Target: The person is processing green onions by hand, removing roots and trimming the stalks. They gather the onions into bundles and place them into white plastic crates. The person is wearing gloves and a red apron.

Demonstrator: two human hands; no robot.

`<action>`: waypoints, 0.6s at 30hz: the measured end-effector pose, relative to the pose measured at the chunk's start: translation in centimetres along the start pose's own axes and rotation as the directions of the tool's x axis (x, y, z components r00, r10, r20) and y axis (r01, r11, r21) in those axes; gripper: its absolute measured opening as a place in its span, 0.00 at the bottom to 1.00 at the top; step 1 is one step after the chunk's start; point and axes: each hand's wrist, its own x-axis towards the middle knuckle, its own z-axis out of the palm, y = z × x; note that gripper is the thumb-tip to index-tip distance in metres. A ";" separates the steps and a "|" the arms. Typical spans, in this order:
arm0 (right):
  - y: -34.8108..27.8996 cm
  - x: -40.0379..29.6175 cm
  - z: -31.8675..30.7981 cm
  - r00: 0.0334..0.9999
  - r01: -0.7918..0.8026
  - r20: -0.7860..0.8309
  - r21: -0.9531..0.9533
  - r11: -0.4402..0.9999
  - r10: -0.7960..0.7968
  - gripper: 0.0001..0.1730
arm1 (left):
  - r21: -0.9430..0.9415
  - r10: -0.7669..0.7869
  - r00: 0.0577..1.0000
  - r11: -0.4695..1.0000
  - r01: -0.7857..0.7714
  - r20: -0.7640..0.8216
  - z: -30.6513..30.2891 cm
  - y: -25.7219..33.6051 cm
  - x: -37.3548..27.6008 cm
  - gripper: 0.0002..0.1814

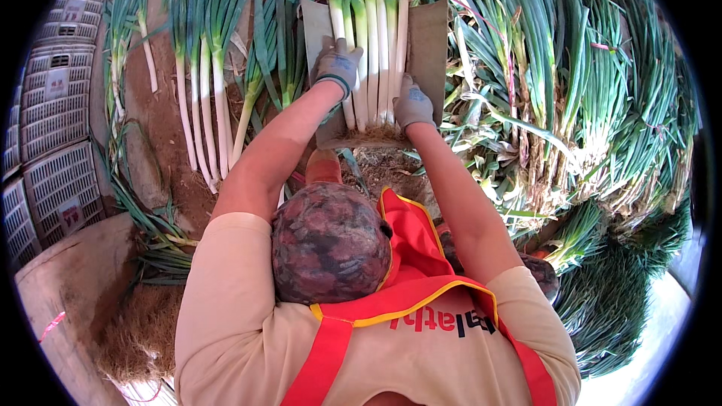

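Several long green onions (373, 73) with white stalks lie side by side in a curved, tan trough-like holder (430, 28), roots at its near edge. My left hand (338, 65), in a grey knitted glove, rests over the leftmost stalks with its fingers curled on them. Against the right side of the bunch, lower down, is my right hand (414, 102), gloved alike. Its fingers are bent and partly hidden, so its hold is unclear. The green leaves run past the holder's far edge and out of the picture.
More green onions (204, 107) lie on the dirt floor (149, 141) at left. Tied bunches (606, 96) are piled along the right. Plastic crates (59, 84) are stacked at far left. A root-filled bundle (138, 338) sits near left. Loose leaves and peelings (479, 135) lie right of the holder.
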 end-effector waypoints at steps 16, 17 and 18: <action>0.0 -1.5 1.0 0.974 0.227 -0.022 -0.026 0.974 -0.227 0.17 | -0.472 0.047 0.974 0.869 -0.150 -0.223 -2.5 -2.5 -7.7 0.21; -1.2 -1.7 1.0 0.976 0.177 0.135 -0.056 0.983 -0.168 0.17 | -0.462 0.042 0.986 0.880 -0.112 -0.160 -3.3 -2.6 -8.5 0.20; -2.0 -2.4 1.3 0.972 0.185 0.155 -0.022 0.983 -0.179 0.18 | -0.465 0.033 0.987 0.879 -0.102 -0.154 -3.4 -2.4 -9.0 0.18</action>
